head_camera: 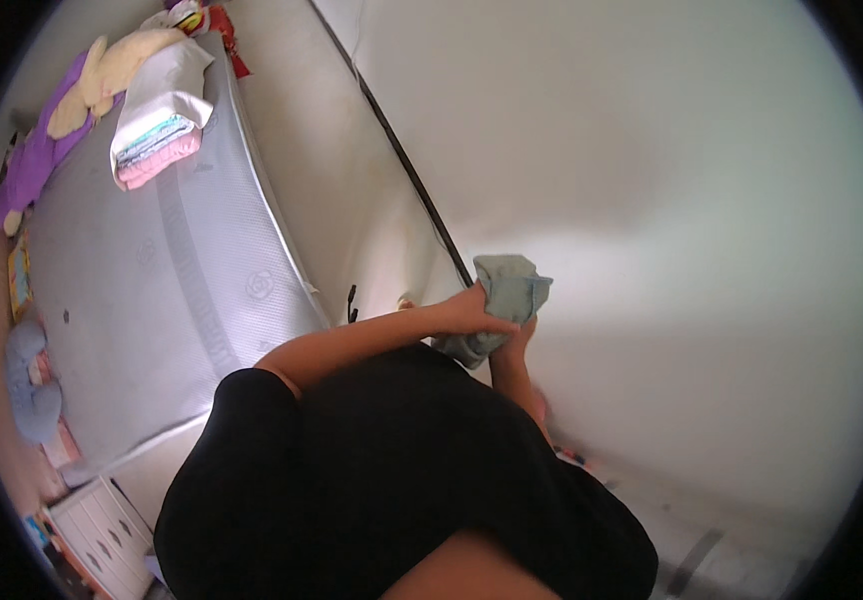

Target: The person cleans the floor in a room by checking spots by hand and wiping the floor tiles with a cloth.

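A grey-green cloth [510, 289] with blue stitching along one edge is bunched up in front of my chest, close to the white wall. My left hand [473, 313] grips it from the left side, fingers wrapped across its middle. On the other side, my right hand [525, 334] also has hold of it, though most of those fingers are hidden behind the fabric. A lower fold of the cloth hangs beneath my left wrist, against my black shirt [394, 465].
To the left is a bare grey mattress [214, 225] bearing folded bedding [158, 142], a plush toy [113, 71] and a blue neck pillow [30, 382]. A white drawer cabinet [101, 536] stands beyond its near end. A dark baseboard [409, 165] runs along the wall [664, 262]. A black cable [352, 304] lies on the floor.
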Demonstrator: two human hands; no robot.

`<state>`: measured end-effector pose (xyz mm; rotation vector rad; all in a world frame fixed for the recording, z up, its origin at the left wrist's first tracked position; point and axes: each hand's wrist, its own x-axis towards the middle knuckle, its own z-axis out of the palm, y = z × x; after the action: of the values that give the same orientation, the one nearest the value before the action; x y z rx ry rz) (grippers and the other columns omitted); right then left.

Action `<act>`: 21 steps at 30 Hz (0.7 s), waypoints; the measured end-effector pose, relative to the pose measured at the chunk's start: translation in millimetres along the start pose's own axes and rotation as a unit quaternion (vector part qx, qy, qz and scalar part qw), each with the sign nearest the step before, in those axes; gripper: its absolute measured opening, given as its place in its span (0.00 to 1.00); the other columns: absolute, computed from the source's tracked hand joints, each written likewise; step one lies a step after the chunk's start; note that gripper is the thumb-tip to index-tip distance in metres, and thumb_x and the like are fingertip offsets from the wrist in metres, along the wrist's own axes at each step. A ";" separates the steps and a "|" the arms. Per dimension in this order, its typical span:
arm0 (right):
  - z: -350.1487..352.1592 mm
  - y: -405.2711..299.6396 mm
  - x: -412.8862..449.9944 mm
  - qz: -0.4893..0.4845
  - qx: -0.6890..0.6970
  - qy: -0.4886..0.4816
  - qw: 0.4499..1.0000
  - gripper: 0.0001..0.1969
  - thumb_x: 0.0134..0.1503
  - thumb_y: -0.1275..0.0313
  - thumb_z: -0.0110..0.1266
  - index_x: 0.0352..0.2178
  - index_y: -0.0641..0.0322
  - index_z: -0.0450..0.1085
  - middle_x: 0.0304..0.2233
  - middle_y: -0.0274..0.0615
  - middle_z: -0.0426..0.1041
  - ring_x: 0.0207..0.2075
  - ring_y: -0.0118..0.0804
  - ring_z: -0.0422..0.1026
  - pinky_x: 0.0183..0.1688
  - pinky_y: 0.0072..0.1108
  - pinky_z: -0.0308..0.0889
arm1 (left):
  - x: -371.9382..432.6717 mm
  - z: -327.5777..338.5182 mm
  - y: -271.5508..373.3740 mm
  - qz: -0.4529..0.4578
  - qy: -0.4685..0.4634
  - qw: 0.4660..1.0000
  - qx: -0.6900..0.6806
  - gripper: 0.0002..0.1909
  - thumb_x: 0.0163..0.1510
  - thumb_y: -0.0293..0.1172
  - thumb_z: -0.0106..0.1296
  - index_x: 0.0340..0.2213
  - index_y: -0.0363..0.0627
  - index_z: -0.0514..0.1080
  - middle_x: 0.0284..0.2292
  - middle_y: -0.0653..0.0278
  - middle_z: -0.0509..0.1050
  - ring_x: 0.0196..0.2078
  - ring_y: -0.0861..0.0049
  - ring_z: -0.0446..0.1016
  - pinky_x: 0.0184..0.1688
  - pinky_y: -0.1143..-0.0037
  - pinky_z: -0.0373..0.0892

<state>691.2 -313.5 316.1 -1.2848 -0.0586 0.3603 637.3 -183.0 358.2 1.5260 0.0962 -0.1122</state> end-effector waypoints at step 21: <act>104.2 -20.4 212.9 0.044 -0.173 -0.225 0.958 0.09 0.57 0.69 0.45 0.32 0.67 0.66 0.32 0.39 0.66 0.35 0.30 0.65 0.40 0.22 0.60 | 133.7 -90.4 -0.2 -0.140 0.218 0.828 -0.497 0.29 0.52 0.54 0.46 0.49 0.50 0.59 0.46 0.69 0.63 0.47 0.79 0.61 0.49 0.75 0.57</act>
<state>871.4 -159.0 332.2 -1.5317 -0.4686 0.7408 770.5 -94.5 336.4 0.4495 0.6468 0.0607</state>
